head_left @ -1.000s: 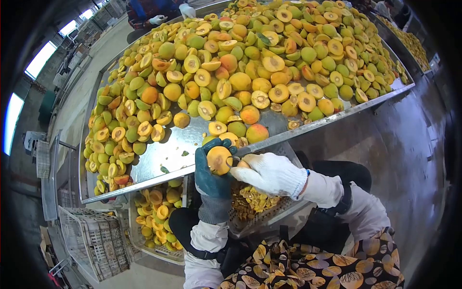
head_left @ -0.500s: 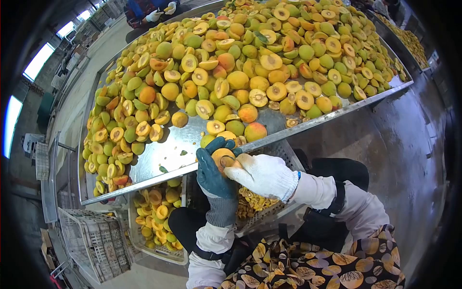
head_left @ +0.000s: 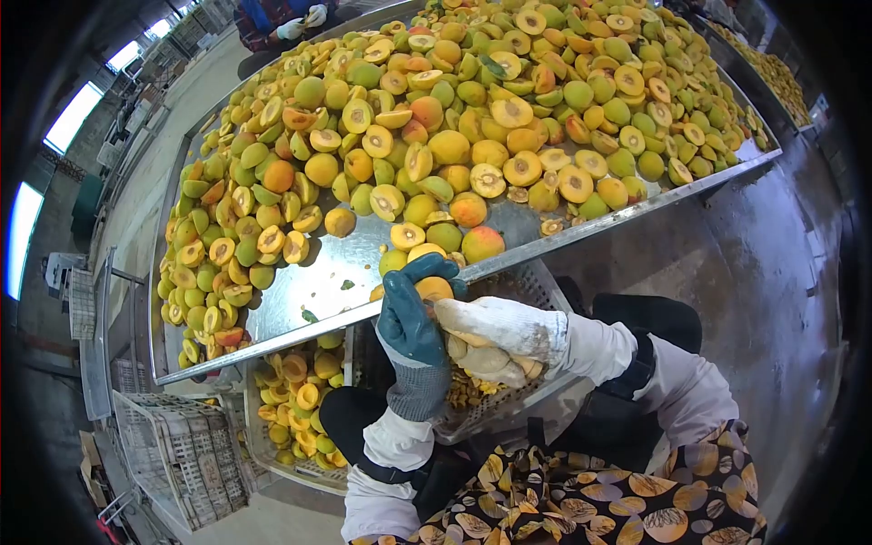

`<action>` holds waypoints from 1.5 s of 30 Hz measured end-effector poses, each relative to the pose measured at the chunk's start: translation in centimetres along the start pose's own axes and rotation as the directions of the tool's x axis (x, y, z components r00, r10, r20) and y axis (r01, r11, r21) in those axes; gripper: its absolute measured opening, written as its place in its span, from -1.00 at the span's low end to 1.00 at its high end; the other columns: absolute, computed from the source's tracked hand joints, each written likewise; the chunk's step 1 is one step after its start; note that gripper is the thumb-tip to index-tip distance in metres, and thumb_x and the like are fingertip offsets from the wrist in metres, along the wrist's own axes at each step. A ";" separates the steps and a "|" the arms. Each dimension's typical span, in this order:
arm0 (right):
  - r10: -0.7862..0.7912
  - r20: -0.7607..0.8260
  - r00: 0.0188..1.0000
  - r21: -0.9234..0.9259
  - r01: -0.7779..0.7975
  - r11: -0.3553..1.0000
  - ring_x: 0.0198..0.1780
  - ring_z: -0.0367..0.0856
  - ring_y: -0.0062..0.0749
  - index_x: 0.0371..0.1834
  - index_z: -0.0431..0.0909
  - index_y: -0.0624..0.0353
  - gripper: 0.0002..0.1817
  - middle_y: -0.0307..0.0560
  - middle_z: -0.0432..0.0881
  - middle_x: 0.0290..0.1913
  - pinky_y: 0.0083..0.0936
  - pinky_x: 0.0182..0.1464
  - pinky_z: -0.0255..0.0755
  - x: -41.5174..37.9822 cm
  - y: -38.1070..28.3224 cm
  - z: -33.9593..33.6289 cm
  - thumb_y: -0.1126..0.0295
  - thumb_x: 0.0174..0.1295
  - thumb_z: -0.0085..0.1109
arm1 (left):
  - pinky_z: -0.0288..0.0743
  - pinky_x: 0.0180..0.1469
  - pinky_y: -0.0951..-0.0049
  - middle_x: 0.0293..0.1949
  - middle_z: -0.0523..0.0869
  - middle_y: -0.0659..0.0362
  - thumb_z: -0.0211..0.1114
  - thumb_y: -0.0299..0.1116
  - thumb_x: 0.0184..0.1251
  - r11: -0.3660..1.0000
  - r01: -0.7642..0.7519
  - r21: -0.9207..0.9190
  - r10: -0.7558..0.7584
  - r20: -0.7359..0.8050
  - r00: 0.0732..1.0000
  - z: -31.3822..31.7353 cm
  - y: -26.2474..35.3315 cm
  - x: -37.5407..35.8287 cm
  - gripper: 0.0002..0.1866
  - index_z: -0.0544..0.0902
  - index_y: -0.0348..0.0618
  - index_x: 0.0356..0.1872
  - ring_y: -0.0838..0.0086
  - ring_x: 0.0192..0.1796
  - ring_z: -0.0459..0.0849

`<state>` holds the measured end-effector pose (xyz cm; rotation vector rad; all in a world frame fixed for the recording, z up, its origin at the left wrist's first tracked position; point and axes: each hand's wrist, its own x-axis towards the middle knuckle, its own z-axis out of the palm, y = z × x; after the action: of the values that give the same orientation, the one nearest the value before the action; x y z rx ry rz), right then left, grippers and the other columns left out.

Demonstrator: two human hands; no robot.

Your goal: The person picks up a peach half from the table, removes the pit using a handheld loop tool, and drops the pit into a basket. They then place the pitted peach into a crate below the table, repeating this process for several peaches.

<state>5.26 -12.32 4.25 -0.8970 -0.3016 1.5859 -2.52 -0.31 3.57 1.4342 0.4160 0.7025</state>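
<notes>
My left hand (head_left: 413, 313), in a teal coated glove with a grey knit cuff, is closed around a yellow peach half (head_left: 434, 289) just off the tray's front edge. My right hand (head_left: 495, 336), in a soiled white knit glove, has its fingers curled and its thumb against the peach half. A tan bit (head_left: 527, 366) shows at those curled fingers; what it belongs to is hidden. Halved peaches (head_left: 468, 211), many with pits showing, lie heaped on the metal tray (head_left: 272, 313) before me.
Beneath the tray, a crate (head_left: 350, 483) holds pitted halves, and another crate (head_left: 554, 291) holds small scraps (head_left: 477, 389). Stacked crates (head_left: 186, 454) stand at left. Across the tray sits a person with white-gloved hands (head_left: 300, 23). A second fruit-laden tray (head_left: 772, 77) lies at far right.
My right hand has turned, now showing its curled fingers and thumb side. My left hand has shifted slightly right and wraps further over the peach half. The person opposite has moved their hands.
</notes>
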 end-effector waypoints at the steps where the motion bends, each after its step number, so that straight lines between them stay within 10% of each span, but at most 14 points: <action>1: -0.008 0.015 1.000 -0.006 0.008 1.000 -0.84 0.29 -0.56 -0.33 0.47 0.19 -0.38 -0.29 0.34 -0.77 -0.57 -0.79 0.17 -0.2 -0.2 0.0 -0.25 0.45 0.00 | 0.59 -0.04 0.42 -0.17 0.74 0.06 -0.27 0.12 0.69 1.000 0.012 -0.026 -0.011 0.048 0.999 -0.2 0.0 0.1 -0.32 0.64 -0.33 -0.04 0.41 -0.20 0.70; 8: 0.045 0.405 0.913 0.270 -0.166 0.948 -0.82 0.28 -0.66 -0.30 0.43 0.15 -0.41 -0.36 0.30 -0.74 -0.66 -0.81 0.17 0.2 0.4 -2.5 -0.24 0.49 -0.07 | 0.61 -0.05 0.39 -0.19 0.75 0.04 -0.28 0.03 0.71 0.992 -0.118 0.048 0.090 0.385 0.918 -1.7 0.8 1.6 -0.37 0.65 -0.33 -0.08 0.40 -0.20 0.71; 11: 0.092 0.109 0.990 -0.202 -0.068 0.977 -0.81 0.27 -0.66 -0.35 0.43 0.16 -0.40 -0.36 0.26 -0.76 -0.65 -0.80 0.14 -0.9 -1.8 -1.2 -0.22 0.50 -0.07 | 0.62 -0.03 0.37 -0.18 0.75 0.03 -0.22 -0.02 0.71 0.996 0.005 -0.087 0.024 0.335 0.942 -1.4 0.2 1.6 -0.41 0.65 -0.34 -0.08 0.38 -0.19 0.72; 16: 0.150 0.117 0.982 -0.417 -0.088 0.904 -0.77 0.25 -0.66 -0.42 0.51 0.18 -0.42 -0.32 0.34 -0.73 -0.62 -0.72 0.16 -1.3 -2.9 -1.5 -0.13 0.52 -0.04 | 0.63 -0.02 0.34 -0.17 0.74 0.03 -0.14 -0.07 0.71 0.997 -0.053 -0.065 0.053 -0.007 0.999 -1.8 -2.0 1.2 -0.48 0.64 -0.35 -0.05 0.33 -0.15 0.72; 20: 0.193 -0.144 0.971 -0.881 -0.215 0.422 -0.53 0.59 -0.35 -0.40 0.61 0.24 -0.35 -0.07 0.59 -0.57 -0.38 -0.41 0.49 -0.6 -2.6 -3.1 -0.19 0.47 -0.07 | 0.64 -0.08 0.22 -0.21 0.75 -0.10 0.05 -0.12 0.60 0.981 -0.057 0.187 0.083 -0.135 0.987 -11.5 0.0 2.0 -0.57 0.64 -0.38 -0.04 0.15 -0.15 0.73; 22: -0.052 -0.214 0.975 -0.975 -0.216 -0.042 -0.28 0.74 0.00 -0.21 0.74 0.22 -0.28 0.14 0.74 -0.32 -0.20 -0.17 0.59 0.1 -0.3 -5.2 -0.29 0.39 -0.09 | 0.60 -0.06 0.12 -0.24 0.73 -0.21 0.13 -0.14 0.50 0.274 -0.083 0.958 0.029 0.078 0.997 -17.9 2.2 3.0 -0.58 0.68 -0.40 -0.13 -0.02 -0.15 0.72; 24: 0.037 -0.264 0.964 -0.962 -0.260 -0.079 -0.12 0.71 0.11 -0.18 0.74 0.21 -0.28 0.20 0.74 -0.21 -0.13 -0.01 0.55 0.3 -0.2 -3.5 -0.29 0.38 -0.10 | 0.58 -0.01 0.08 -0.20 0.73 -0.21 0.19 -0.15 0.44 -0.043 0.043 0.998 0.026 -0.042 0.999 -21.5 1.9 4.3 -0.63 0.73 -0.32 -0.22 -0.02 -0.12 0.71; 26: 0.041 -0.232 0.972 -0.969 -0.227 -0.099 -0.11 0.72 0.13 -0.20 0.74 0.20 -0.28 0.20 0.74 -0.22 -0.12 -0.01 0.57 0.8 0.4 -2.9 -0.30 0.36 -0.10 | 0.59 -0.03 0.08 -0.24 0.75 -0.13 0.19 -0.12 0.46 -0.040 -0.076 0.996 0.409 0.086 0.908 -21.9 -0.1 8.0 -0.65 0.74 -0.24 -0.20 -0.01 -0.15 0.73; 29: -0.039 -0.199 0.979 -0.967 -0.203 -0.154 -0.22 0.73 0.12 -0.26 0.74 0.19 -0.31 0.17 0.74 -0.32 -0.11 -0.13 0.60 1.2 1.0 -2.4 -0.29 0.35 -0.05 | 0.59 -0.05 0.08 -0.25 0.76 -0.16 0.07 0.14 0.50 -0.076 0.143 0.987 0.051 -0.140 0.989 -19.3 -1.2 14.1 -0.44 0.72 -0.23 -0.22 -0.02 -0.10 0.74; 32: -0.145 -0.162 0.976 -0.954 -0.192 -0.231 -0.34 0.73 0.11 -0.33 0.73 0.17 -0.34 0.15 0.71 -0.43 -0.08 -0.24 0.61 1.0 1.4 -2.5 -0.27 0.33 0.01 | 0.59 -0.08 0.03 -0.27 0.76 -0.20 0.20 0.30 0.34 0.107 0.180 0.978 0.171 -0.197 0.965 -20.3 -7.6 18.4 -0.32 0.69 -0.30 -0.30 -0.10 -0.15 0.74; 40: -0.118 -0.137 0.984 -0.984 -0.150 -0.102 -0.24 0.72 0.15 -0.24 0.68 0.17 -0.40 0.20 0.71 -0.36 -0.06 -0.18 0.59 1.2 1.6 -1.5 -0.21 0.36 0.01 | 0.60 -0.11 0.19 -0.25 0.79 -0.11 0.36 0.04 0.32 0.557 0.015 0.830 0.159 -0.125 0.979 -15.3 -7.7 16.9 -0.47 0.67 -0.35 -0.10 0.05 -0.15 0.76; 42: -0.132 -0.084 0.988 -0.977 -0.056 0.205 -0.32 0.69 0.05 -0.18 0.62 0.21 -0.45 0.14 0.68 -0.41 -0.15 -0.25 0.56 0.9 1.0 -1.3 -0.15 0.39 0.04 | 0.55 -0.22 0.55 -0.30 0.70 0.24 0.36 -0.03 0.39 0.877 0.109 0.468 -0.047 -0.141 0.989 -14.8 -7.9 14.1 -0.57 0.62 -0.26 -0.07 0.60 -0.31 0.63; 43: -0.122 -0.047 0.991 -0.918 0.005 0.397 -0.45 0.67 -0.09 -0.16 0.60 0.24 -0.45 0.06 0.65 -0.49 -0.26 -0.36 0.53 0.7 0.4 -1.1 -0.13 0.40 0.05 | 0.56 -0.19 0.52 -0.23 0.68 0.22 0.34 -0.09 0.43 0.974 0.225 0.020 -0.224 -0.037 0.974 -12.1 -3.8 9.9 -0.60 0.58 -0.24 0.00 0.55 -0.24 0.63; 45: 0.027 -0.087 0.996 -0.590 -0.074 0.804 -0.66 0.49 -0.37 -0.14 0.55 0.29 -0.45 -0.10 0.53 -0.64 -0.45 -0.56 0.38 -0.1 -1.3 1.5 -0.09 0.47 -0.03 | 0.57 -0.10 0.49 -0.03 0.64 0.13 0.28 -0.29 0.46 0.948 0.225 -0.226 -0.211 0.082 0.974 -11.0 -4.4 5.2 -0.68 0.53 -0.27 0.07 0.50 -0.08 0.64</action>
<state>5.15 -11.68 6.11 -1.4531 -0.7572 1.5193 -5.01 11.44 -1.28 1.1617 0.4255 0.5117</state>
